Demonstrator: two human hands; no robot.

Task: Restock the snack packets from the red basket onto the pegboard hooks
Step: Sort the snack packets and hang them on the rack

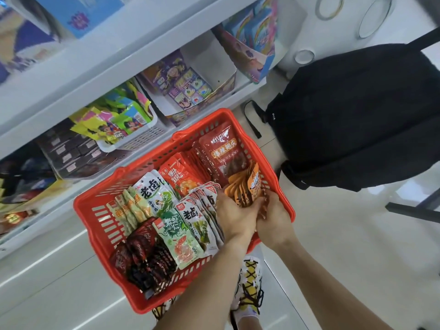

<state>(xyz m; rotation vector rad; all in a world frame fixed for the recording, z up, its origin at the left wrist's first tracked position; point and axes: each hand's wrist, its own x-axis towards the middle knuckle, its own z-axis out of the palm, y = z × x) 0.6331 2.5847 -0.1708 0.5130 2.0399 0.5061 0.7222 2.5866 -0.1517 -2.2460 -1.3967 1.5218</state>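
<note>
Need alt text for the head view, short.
Both hands, left hand and right hand, reach into a red basket on the floor and take a grip on a stack of orange snack packets. Other snack packets fill the basket; shelves stand behind, a black backpack beside.

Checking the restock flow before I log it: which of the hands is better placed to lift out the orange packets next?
Probably the right hand: its fingers curl round the near end of the orange packets by the red basket wall. The left hand lies beside the stack, fingers on it.
</note>
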